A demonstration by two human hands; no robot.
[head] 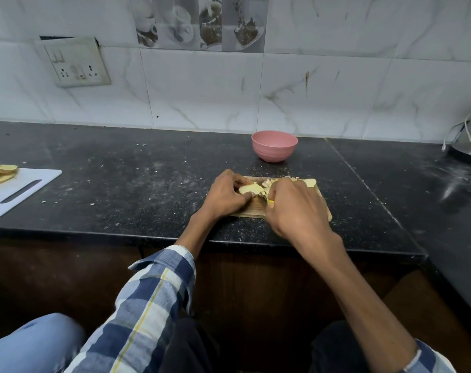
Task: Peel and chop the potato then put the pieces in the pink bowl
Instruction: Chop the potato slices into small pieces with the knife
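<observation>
**Potato under both hands on the wooden board**

A person stands at a dark stone worktop [148,168], both arms reaching to a small wooden board [255,207] that lies close to the front edge, right of the middle. The left hand [226,193] rests on the board's left end, its fingers and thumb curled round a pale potato slice [251,188] and pinching it flat to the wood. The slice pokes out of that grip toward the right, so its free end sits just beside the right hand [296,208].

The right hand comes in over the board's right half, fingers clenched about a yellow handle [270,201], of which only a small bit shows below the knuckles; the blade is hidden, so I cannot tell where it meets the potato. Behind the knuckles, along the board's far edge, lies a heap of small chopped pieces [268,183], and another slice [309,182] sticks out at the far right corner of the board.

The pink bowl [274,145] stands upright behind the board, near the back edge of the worktop by the tiled wall, well apart from both hands. Whether anything lies in it cannot be seen from here.

Off at the left edge of the worktop a white board [18,192] carries more potato slices [1,172].
</observation>
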